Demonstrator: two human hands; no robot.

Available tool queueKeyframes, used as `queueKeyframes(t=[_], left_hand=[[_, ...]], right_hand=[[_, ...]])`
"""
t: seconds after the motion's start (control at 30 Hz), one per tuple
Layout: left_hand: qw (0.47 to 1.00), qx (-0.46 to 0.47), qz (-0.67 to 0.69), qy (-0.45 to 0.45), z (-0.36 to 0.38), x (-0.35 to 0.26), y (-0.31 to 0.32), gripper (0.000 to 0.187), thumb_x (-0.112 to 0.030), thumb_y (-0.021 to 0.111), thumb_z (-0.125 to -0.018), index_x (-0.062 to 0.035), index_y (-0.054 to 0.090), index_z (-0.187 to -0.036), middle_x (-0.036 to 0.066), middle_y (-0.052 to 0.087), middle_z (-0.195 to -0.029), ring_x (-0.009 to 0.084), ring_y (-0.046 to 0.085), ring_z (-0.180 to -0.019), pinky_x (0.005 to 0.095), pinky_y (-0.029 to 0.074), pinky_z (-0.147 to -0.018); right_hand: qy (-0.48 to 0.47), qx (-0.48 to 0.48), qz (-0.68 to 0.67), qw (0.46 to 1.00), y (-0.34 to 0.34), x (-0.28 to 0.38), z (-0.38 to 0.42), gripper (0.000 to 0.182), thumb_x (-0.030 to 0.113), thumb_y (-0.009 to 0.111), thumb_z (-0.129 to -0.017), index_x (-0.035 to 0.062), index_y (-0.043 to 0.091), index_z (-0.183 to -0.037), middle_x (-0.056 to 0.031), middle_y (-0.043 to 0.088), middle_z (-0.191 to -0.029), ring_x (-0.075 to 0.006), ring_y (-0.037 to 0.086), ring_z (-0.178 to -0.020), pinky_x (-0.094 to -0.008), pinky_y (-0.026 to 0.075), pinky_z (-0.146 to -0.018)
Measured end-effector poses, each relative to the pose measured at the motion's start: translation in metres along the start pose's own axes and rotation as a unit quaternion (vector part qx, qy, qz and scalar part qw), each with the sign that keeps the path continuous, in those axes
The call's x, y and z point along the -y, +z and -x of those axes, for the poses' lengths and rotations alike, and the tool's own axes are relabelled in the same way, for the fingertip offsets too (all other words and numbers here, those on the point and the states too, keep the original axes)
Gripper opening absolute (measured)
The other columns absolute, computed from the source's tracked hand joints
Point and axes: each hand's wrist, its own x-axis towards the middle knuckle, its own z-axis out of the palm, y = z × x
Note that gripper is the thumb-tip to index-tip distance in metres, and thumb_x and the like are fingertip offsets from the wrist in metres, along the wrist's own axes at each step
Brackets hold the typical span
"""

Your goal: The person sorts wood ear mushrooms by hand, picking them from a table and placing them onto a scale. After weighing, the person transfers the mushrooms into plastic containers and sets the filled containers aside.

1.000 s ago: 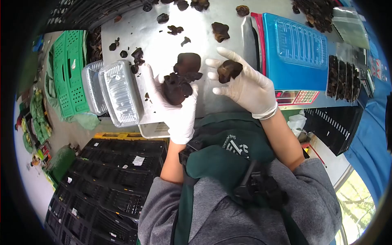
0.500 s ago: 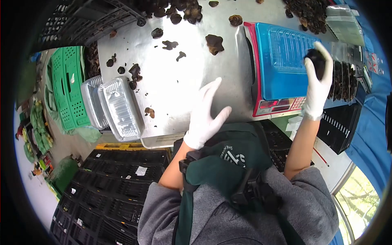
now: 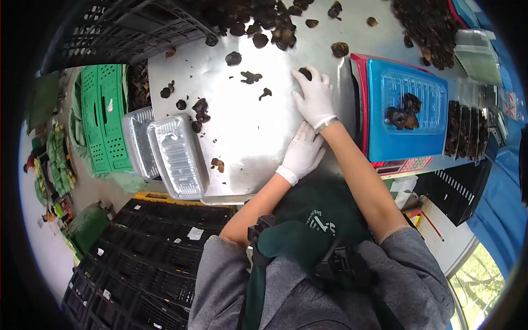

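My right hand [image 3: 316, 99], in a white glove, is over the steel table with its fingers curled round a dark wood ear mushroom [image 3: 305, 72], largely hidden under them. My left hand [image 3: 301, 153], also gloved, rests near the front edge just below the right wrist, fingers stretched out and holding nothing. To the right stands a red scale with a blue pan [image 3: 379, 140]. On it a clear plastic tray [image 3: 407, 82] holds a few dark wood ear pieces [image 3: 404, 117].
Heaps of wood ear lie at the back [image 3: 258, 22] and back right [image 3: 423, 30]. Empty clear trays [image 3: 176, 157] sit at the table's left edge, beside a green crate [image 3: 104, 118]. Filled packs [image 3: 466, 129] stand right of the scale. Black crates [image 3: 148, 242] are below left.
My right hand has swung left from the scale to a mushroom on the table; dark pieces now lie in the tray. My left hand has lowered and flattened. The camera view has shifted slightly.
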Motion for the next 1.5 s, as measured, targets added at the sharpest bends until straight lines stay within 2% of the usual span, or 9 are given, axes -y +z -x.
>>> queueKeyframes(t=[0.23, 0.3, 0.47, 0.63, 0.8, 1.0, 1.17, 1.33, 1.5], left_hand=[[0.922, -0.333, -0.144, -0.132, -0.017, 0.049, -0.049, 0.049, -0.011, 0.067, -0.08, -0.007, 0.054, -0.128, 0.022, 0.045, -0.128, 0.0386, 0.044, -0.119, 0.0483, 0.034, -0.107], [0.889, -0.402, 0.105, -0.195, -0.032, 0.074, -0.069, 0.051, -0.007, 0.063, -0.083, -0.0074, 0.051, -0.133, 0.023, 0.042, -0.132, 0.0363, 0.043, -0.12, 0.0435, 0.038, -0.103], [0.958, -0.214, 0.031, -0.187, -0.055, 0.107, -0.118, 0.034, 0.008, 0.061, -0.076, -0.0044, 0.066, -0.106, 0.015, 0.056, -0.12, 0.0277, 0.057, -0.112, 0.034, 0.048, -0.092], [0.921, -0.37, 0.097, -0.074, -0.039, 0.057, -0.137, 0.019, 0.01, 0.066, -0.072, -0.0055, 0.066, -0.083, 0.012, 0.062, -0.111, 0.0245, 0.061, -0.104, 0.0348, 0.049, -0.093], [0.89, -0.426, 0.149, 0.059, -0.03, 0.013, -0.136, 0.04, 0.015, 0.07, -0.068, -0.0066, 0.051, -0.096, 0.013, 0.055, -0.11, 0.024, 0.06, -0.1, 0.0359, 0.051, -0.089], [0.911, -0.35, 0.214, 0.043, -0.034, -0.009, -0.105, 0.065, 0.013, 0.068, -0.069, -0.0031, 0.047, -0.127, 0.016, 0.053, -0.12, 0.0266, 0.057, -0.111, 0.0378, 0.048, -0.094], [0.963, -0.157, 0.213, -0.041, -0.057, -0.008, -0.075, 0.067, -0.003, 0.066, -0.078, -0.001, 0.042, -0.14, 0.021, 0.043, -0.139, 0.039, 0.043, -0.129, 0.0452, 0.033, -0.11], [0.991, -0.047, -0.12, -0.021, -0.087, 0.035, -0.028, 0.071, -0.031, 0.059, -0.088, -0.0068, 0.031, -0.149, 0.025, 0.033, -0.149, 0.0399, 0.032, -0.138, 0.0498, 0.018, -0.117], [0.942, -0.168, -0.207, -0.203, -0.077, 0.099, -0.08, 0.073, -0.037, 0.056, -0.091, -0.0018, 0.029, -0.148, 0.027, 0.028, -0.151, 0.0414, 0.027, -0.141, 0.0522, 0.018, -0.117]], right_hand=[[-0.052, -0.165, -0.158, 0.972, -0.127, 0.03, 0.039, 0.025, -0.013, 0.055, -0.08, 0.0036, 0.068, -0.095, -0.01, 0.066, -0.1, -0.022, 0.063, -0.095, -0.0312, 0.05, -0.085], [-0.041, -0.314, -0.084, 0.945, -0.151, 0.006, 0.056, 0.029, -0.013, 0.054, -0.082, 0.004, 0.068, -0.101, -0.0109, 0.065, -0.104, -0.0227, 0.061, -0.1, -0.0322, 0.048, -0.09], [0.038, -0.175, 0.121, 0.976, -0.177, -0.056, 0.059, 0.022, 0.003, 0.064, -0.084, 0.0063, 0.07, -0.105, -0.0081, 0.066, -0.115, -0.0271, 0.056, -0.113, -0.0373, 0.038, -0.102], [-0.027, -0.261, -0.015, 0.965, -0.163, 0.004, 0.052, 0.021, -0.004, 0.06, -0.084, 0.0052, 0.07, -0.1, -0.0093, 0.068, -0.108, -0.0248, 0.059, -0.105, -0.0372, 0.041, -0.098], [0.098, 0.036, -0.561, 0.821, -0.111, 0.065, 0.044, 0.047, 0.005, 0.067, -0.085, 0.0056, 0.055, -0.13, -0.0076, 0.058, -0.124, -0.0136, 0.059, -0.102, -0.0272, 0.048, -0.089], [0.099, 0.085, -0.58, 0.804, -0.106, 0.06, 0.041, 0.035, 0.002, 0.068, -0.085, -0.0004, 0.061, -0.119, -0.0079, 0.063, -0.113, -0.0144, 0.06, -0.105, -0.026, 0.048, -0.089], [0.163, -0.137, -0.424, 0.88, -0.14, 0.021, 0.06, 0.03, -0.009, 0.058, -0.087, 0.0003, 0.06, -0.115, -0.0057, 0.063, -0.109, -0.0115, 0.058, -0.099, -0.0261, 0.046, -0.091], [0.133, -0.097, -0.37, 0.914, -0.12, 0.015, 0.054, 0.027, -0.005, 0.06, -0.086, 0.0013, 0.062, -0.112, -0.0061, 0.063, -0.106, -0.0127, 0.06, -0.095, -0.0263, 0.047, -0.088], [0.093, -0.035, -0.389, 0.916, -0.059, 0.024, 0.035, 0.025, -0.003, 0.062, -0.085, 0.0023, 0.063, -0.109, -0.008, 0.063, -0.102, -0.0159, 0.062, -0.093, -0.027, 0.048, -0.085]])
